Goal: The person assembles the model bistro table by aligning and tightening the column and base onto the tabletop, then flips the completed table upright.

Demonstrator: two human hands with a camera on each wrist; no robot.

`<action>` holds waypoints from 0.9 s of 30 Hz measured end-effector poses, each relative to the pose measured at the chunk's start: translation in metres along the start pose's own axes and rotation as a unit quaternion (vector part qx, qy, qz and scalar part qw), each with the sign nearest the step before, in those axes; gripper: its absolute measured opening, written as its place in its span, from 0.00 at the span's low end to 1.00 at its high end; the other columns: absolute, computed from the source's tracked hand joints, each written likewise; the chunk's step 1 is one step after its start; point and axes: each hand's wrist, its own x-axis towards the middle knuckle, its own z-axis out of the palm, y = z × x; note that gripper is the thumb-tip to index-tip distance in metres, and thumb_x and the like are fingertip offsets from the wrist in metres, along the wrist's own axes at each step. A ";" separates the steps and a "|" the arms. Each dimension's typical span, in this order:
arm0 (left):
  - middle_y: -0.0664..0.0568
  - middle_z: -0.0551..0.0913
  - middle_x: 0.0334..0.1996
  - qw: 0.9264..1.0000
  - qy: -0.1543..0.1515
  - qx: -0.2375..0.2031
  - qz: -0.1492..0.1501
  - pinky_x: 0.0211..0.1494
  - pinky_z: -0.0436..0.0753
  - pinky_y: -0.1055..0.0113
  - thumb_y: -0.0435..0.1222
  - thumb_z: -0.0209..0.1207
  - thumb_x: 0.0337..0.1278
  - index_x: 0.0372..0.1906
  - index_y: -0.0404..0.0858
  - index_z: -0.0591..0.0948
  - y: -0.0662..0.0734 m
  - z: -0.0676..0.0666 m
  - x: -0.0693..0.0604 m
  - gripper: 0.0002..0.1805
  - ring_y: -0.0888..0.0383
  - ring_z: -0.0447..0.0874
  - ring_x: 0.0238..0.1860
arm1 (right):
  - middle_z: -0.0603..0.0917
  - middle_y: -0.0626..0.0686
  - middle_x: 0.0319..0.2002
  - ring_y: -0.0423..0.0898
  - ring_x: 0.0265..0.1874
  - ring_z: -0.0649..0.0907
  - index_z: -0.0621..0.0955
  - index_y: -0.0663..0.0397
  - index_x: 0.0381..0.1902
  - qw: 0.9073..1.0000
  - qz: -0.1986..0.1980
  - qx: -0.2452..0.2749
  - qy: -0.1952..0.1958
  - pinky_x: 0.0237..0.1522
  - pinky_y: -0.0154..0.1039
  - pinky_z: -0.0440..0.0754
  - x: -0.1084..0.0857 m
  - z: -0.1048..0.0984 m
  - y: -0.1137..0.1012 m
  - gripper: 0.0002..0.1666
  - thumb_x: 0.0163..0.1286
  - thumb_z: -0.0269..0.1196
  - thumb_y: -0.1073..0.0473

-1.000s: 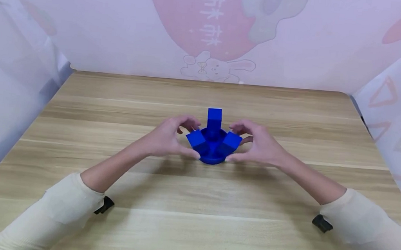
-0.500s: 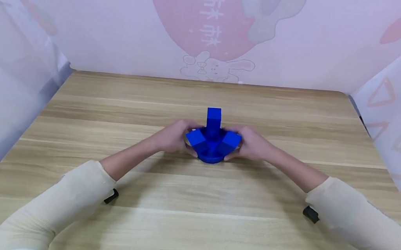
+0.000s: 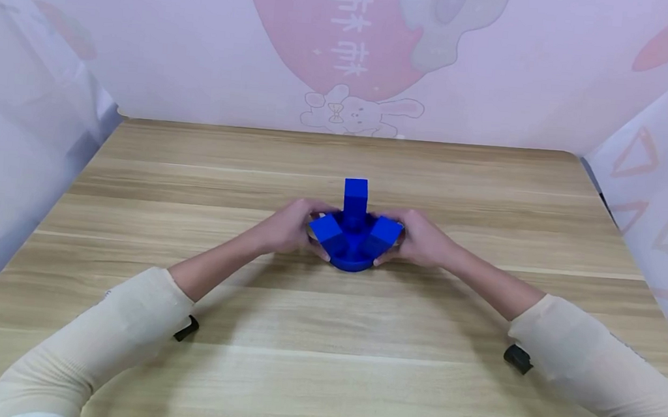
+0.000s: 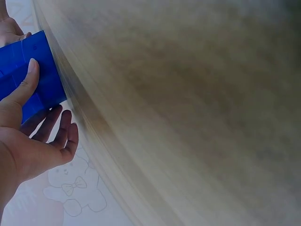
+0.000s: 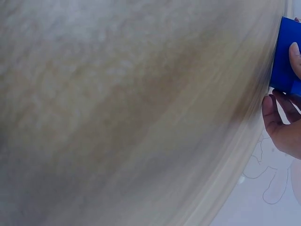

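A blue object with a round base point(image 3: 351, 264) and three square-ended arms sits mid-table; one arm point(image 3: 355, 194) stands up at the back, and two slant outward at the front. My left hand point(image 3: 291, 229) grips its left side, thumb at the front and fingers behind. From the opposite side my right hand point(image 3: 426, 240) holds it the same way. In the left wrist view, the left thumb point(image 4: 30, 77) presses the blue side wall point(image 4: 49, 70) while some fingers curl below it. The right wrist view shows the right thumb point(image 5: 296, 59) on the blue wall point(image 5: 282, 59); most of that hand is cut off.
The wooden table point(image 3: 322, 364) spreads all around the blue object. A pale printed panel point(image 3: 176, 39) rises at the table's back edge, with white sheets point(image 3: 18, 111) at both sides. Black pieces point(image 3: 518, 358) show under both sleeves.
Both hands have come inward from loosely flanking the blue object to holding its sides. Over the last half second almost nothing moves.
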 end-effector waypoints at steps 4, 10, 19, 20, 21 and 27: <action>0.40 0.86 0.55 1.000 0.000 -0.006 -0.005 0.63 0.80 0.51 0.32 0.85 0.33 0.64 0.28 0.80 0.001 -0.001 0.000 0.44 0.45 0.84 0.53 | 0.85 0.64 0.58 0.58 0.59 0.84 0.80 0.69 0.62 1.000 0.005 0.012 -0.002 0.64 0.53 0.79 0.000 -0.001 0.000 0.44 0.47 0.84 0.66; 0.44 0.87 0.50 0.996 -0.011 -0.086 -0.022 0.53 0.83 0.58 0.27 0.82 0.39 0.60 0.31 0.83 0.003 -0.005 -0.004 0.36 0.48 0.81 0.51 | 0.87 0.62 0.54 0.52 0.45 0.87 0.82 0.68 0.60 0.998 0.003 0.058 -0.005 0.51 0.47 0.87 -0.002 -0.005 -0.001 0.39 0.49 0.82 0.70; 0.42 0.86 0.52 0.980 0.019 -0.190 -0.057 0.54 0.81 0.58 0.31 0.68 0.65 0.64 0.31 0.81 0.007 -0.019 -0.010 0.23 0.47 0.81 0.53 | 0.87 0.64 0.49 0.52 0.48 0.87 0.79 0.74 0.58 0.976 0.063 0.203 0.045 0.52 0.38 0.85 -0.005 -0.010 -0.004 0.22 0.67 0.69 0.73; 0.41 0.86 0.53 0.979 0.028 -0.192 -0.056 0.54 0.80 0.57 0.33 0.66 0.68 0.65 0.31 0.80 0.009 -0.021 -0.010 0.23 0.47 0.82 0.53 | 0.87 0.64 0.50 0.52 0.48 0.87 0.78 0.73 0.60 0.973 0.067 0.213 0.053 0.53 0.39 0.85 -0.005 -0.011 -0.006 0.22 0.69 0.67 0.72; 0.41 0.86 0.55 0.978 0.038 -0.195 -0.054 0.55 0.81 0.56 0.34 0.64 0.70 0.65 0.30 0.79 0.010 -0.022 -0.010 0.23 0.47 0.82 0.53 | 0.86 0.65 0.51 0.54 0.47 0.87 0.77 0.74 0.61 0.971 0.069 0.223 0.059 0.54 0.42 0.86 -0.005 -0.011 -0.008 0.22 0.72 0.65 0.71; 0.37 0.87 0.50 0.976 0.073 -0.200 -0.043 0.50 0.84 0.55 0.36 0.55 0.78 0.66 0.27 0.78 0.023 -0.029 -0.008 0.21 0.37 0.82 0.50 | 0.87 0.68 0.48 0.58 0.43 0.89 0.75 0.77 0.63 0.955 0.077 0.277 0.076 0.53 0.50 0.87 -0.003 -0.017 -0.023 0.22 0.81 0.56 0.63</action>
